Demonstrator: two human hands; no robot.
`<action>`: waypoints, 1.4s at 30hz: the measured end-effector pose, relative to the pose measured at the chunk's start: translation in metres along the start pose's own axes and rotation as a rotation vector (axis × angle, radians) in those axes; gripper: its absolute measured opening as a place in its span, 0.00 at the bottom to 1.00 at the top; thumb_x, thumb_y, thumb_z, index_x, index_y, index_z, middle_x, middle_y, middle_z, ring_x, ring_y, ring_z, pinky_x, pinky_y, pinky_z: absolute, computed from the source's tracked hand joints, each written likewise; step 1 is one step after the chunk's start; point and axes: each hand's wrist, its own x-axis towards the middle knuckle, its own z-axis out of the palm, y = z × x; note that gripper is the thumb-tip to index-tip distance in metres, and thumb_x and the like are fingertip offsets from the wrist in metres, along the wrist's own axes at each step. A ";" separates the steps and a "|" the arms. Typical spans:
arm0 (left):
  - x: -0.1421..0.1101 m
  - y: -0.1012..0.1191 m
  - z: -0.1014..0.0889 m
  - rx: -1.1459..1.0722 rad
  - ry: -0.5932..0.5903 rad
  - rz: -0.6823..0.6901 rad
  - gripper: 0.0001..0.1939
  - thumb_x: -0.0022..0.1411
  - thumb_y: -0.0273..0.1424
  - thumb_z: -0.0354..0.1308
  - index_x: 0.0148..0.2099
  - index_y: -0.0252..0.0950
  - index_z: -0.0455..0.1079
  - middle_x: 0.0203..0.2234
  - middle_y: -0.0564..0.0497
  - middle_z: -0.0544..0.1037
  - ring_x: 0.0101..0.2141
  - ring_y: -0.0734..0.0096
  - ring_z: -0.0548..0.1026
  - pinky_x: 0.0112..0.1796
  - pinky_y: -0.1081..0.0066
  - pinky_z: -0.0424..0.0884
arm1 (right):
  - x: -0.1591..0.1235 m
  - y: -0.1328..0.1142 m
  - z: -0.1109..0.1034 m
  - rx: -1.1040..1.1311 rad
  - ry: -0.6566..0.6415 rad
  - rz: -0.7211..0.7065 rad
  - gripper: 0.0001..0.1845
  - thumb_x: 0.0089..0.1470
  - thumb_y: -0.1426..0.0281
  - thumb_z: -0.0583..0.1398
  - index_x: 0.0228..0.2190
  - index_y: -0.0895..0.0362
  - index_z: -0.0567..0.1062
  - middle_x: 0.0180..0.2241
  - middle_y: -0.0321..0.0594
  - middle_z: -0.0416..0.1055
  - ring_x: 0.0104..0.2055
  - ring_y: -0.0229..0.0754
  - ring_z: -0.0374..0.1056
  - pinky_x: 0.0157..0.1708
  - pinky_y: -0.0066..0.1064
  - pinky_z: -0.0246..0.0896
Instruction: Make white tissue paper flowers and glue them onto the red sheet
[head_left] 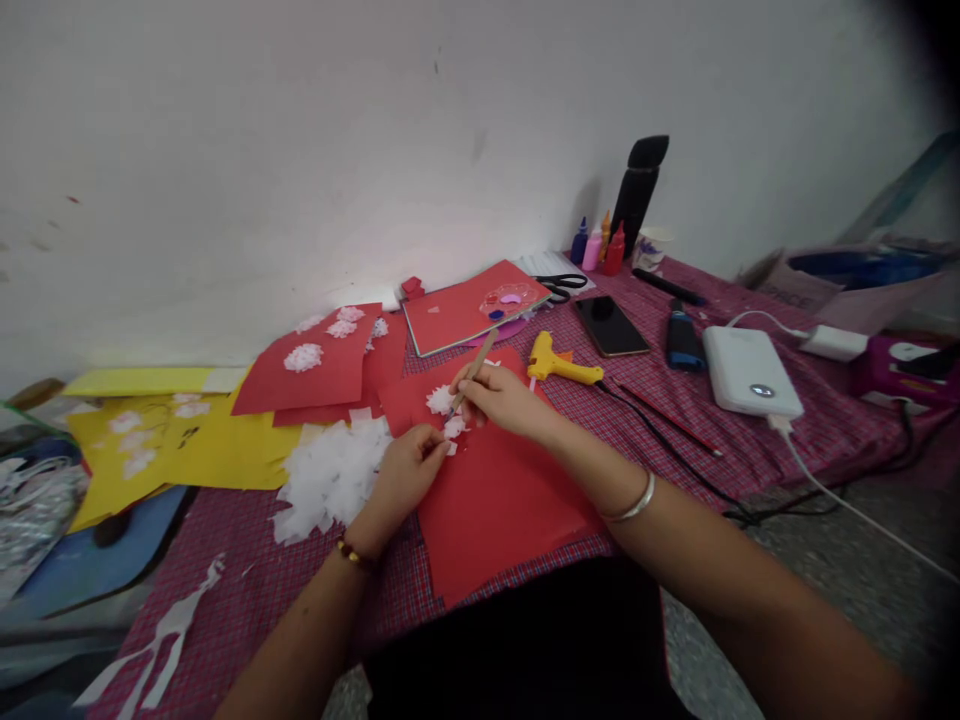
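My right hand (501, 398) grips a thin wooden brush (475, 368) like a pen, its tip down on a small cluster of white paper bits (442, 402) stuck on a red paper sheet (495, 500). My left hand (409, 468) is pinched shut on a small white paper scrap (452, 430) right beside that cluster. A loose pile of white paper pieces (330, 478) lies just left of my left hand. Both wrists wear bangles.
More red sheets with white clusters (315, 365) and yellow sheets (172, 440) lie at left. A red card with a paint palette (472, 305), scissors (561, 287), glue gun (559, 365), phone (611, 325), power bank (750, 370), paint bottles (600, 245) and a black flask (637, 190) sit at the back right.
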 end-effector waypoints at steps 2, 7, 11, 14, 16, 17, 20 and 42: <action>0.002 -0.003 -0.001 -0.077 -0.003 -0.034 0.10 0.60 0.34 0.49 0.29 0.35 0.64 0.22 0.54 0.69 0.26 0.72 0.67 0.28 0.73 0.62 | 0.001 0.001 -0.001 0.009 -0.003 -0.001 0.07 0.55 0.77 0.48 0.29 0.59 0.65 0.18 0.30 0.64 0.17 0.30 0.60 0.17 0.21 0.55; 0.003 0.000 -0.007 -0.194 0.009 -0.093 0.11 0.58 0.34 0.51 0.26 0.35 0.63 0.21 0.55 0.67 0.24 0.74 0.64 0.26 0.75 0.60 | 0.002 0.005 -0.002 0.017 -0.018 -0.043 0.06 0.55 0.76 0.49 0.30 0.59 0.65 0.18 0.31 0.64 0.17 0.30 0.60 0.17 0.21 0.56; 0.003 0.001 -0.010 -0.264 0.002 -0.164 0.11 0.57 0.36 0.52 0.25 0.35 0.62 0.17 0.57 0.64 0.20 0.77 0.61 0.21 0.77 0.57 | 0.004 0.011 -0.002 -0.050 -0.031 -0.044 0.06 0.55 0.76 0.49 0.29 0.59 0.65 0.19 0.31 0.65 0.18 0.30 0.60 0.18 0.20 0.55; 0.004 0.000 -0.011 -0.320 0.005 -0.229 0.11 0.56 0.37 0.53 0.26 0.35 0.62 0.16 0.58 0.63 0.18 0.78 0.60 0.20 0.77 0.55 | 0.004 0.014 -0.002 -0.111 -0.061 0.018 0.07 0.55 0.75 0.49 0.27 0.59 0.65 0.17 0.31 0.63 0.17 0.30 0.59 0.18 0.20 0.54; 0.004 0.000 -0.011 -0.349 0.011 -0.271 0.11 0.55 0.37 0.53 0.27 0.35 0.62 0.16 0.58 0.63 0.18 0.79 0.59 0.19 0.78 0.55 | 0.003 0.013 -0.002 -0.144 -0.152 0.088 0.09 0.55 0.75 0.49 0.25 0.59 0.65 0.16 0.31 0.62 0.17 0.30 0.58 0.17 0.21 0.52; 0.004 0.001 -0.011 -0.359 0.015 -0.288 0.11 0.55 0.37 0.53 0.27 0.35 0.62 0.16 0.58 0.63 0.17 0.79 0.60 0.19 0.78 0.55 | 0.001 0.011 -0.002 -0.158 -0.213 0.128 0.09 0.54 0.75 0.49 0.24 0.59 0.65 0.16 0.31 0.61 0.16 0.31 0.58 0.16 0.21 0.52; 0.004 0.001 -0.012 -0.378 0.026 -0.303 0.11 0.55 0.37 0.52 0.27 0.35 0.62 0.16 0.58 0.64 0.18 0.80 0.61 0.20 0.79 0.57 | -0.003 0.004 -0.003 -0.202 -0.353 0.211 0.09 0.53 0.77 0.50 0.23 0.59 0.64 0.16 0.30 0.60 0.17 0.31 0.57 0.16 0.21 0.51; 0.016 0.012 -0.036 -0.118 0.049 -0.163 0.10 0.53 0.35 0.56 0.25 0.33 0.67 0.18 0.55 0.68 0.22 0.76 0.64 0.24 0.75 0.58 | -0.003 0.008 -0.007 -0.318 -0.413 0.130 0.08 0.53 0.77 0.50 0.24 0.59 0.64 0.18 0.32 0.63 0.19 0.32 0.61 0.20 0.21 0.57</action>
